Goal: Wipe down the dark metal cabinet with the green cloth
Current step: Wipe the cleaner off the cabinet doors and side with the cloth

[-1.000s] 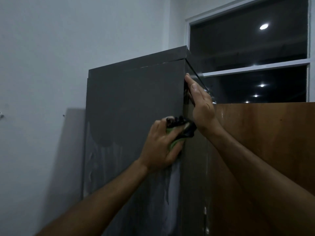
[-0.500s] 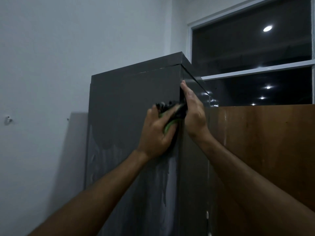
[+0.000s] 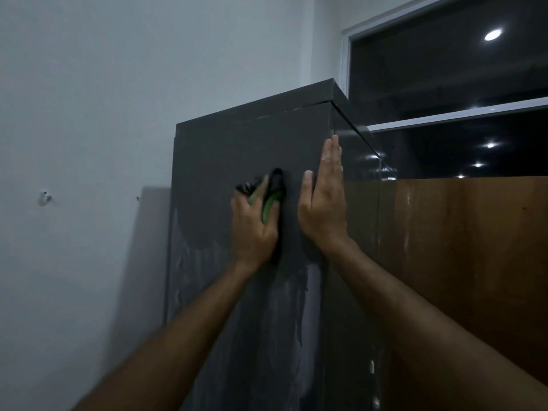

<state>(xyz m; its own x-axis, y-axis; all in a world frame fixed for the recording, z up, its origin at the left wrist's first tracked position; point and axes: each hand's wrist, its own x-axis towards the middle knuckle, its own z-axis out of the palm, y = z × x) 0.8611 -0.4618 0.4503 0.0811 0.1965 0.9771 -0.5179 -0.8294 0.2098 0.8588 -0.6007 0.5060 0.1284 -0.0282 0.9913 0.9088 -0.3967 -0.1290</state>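
Two hands high on the cabinet side. Left hand grips the green cloth against the panel; right hand flat, fingers straight, bracing the right edge. Unwiped streaks lie below.

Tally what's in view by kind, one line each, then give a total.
Hands: 2, left hand gripping the cloth, right hand flat on the cabinet
Cloths: 1, green cloth
Cabinets: 1, dark metal cabinet
Wooden panels: 1, wooden panel
Windows: 1, window
Total: 6
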